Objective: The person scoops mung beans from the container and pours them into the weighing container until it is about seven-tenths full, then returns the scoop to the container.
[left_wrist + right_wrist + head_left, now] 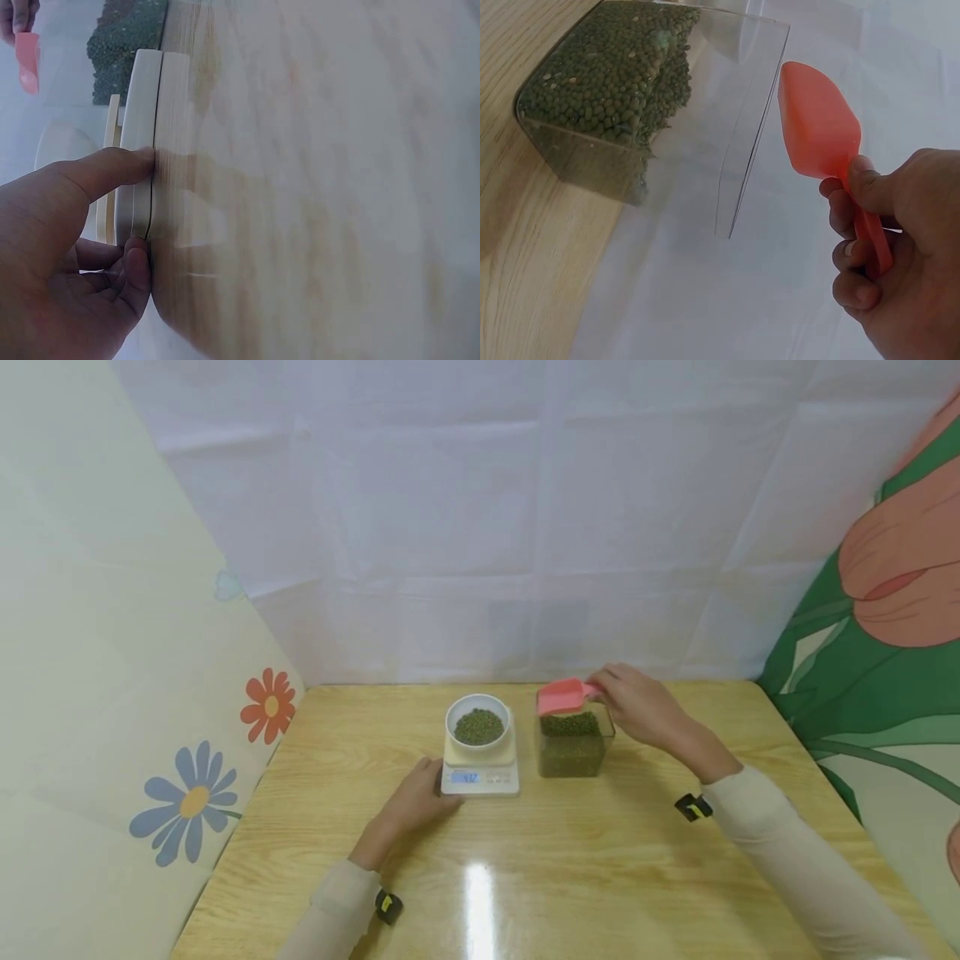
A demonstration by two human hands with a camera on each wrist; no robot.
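Observation:
My right hand point(633, 706) grips the handle of a pink scoop point(817, 124), held tilted above the rim of a clear plastic box point(573, 758). No beans show in the scoop. Green mung beans point(604, 75) fill the lower part of the box. Left of it, a white kitchen scale point(495, 788) bears a white bowl point(478, 700) with mung beans point(478, 727) in it. The lit display seems to read 432. With thumb and curled fingers, my left hand point(82, 232) holds the scale's front left corner.
All of this stands on a wood-grain table point(562, 877) near its back edge. A white cloth point(450, 527) hangs behind. Flower-patterned panels point(195, 802) flank the table on both sides.

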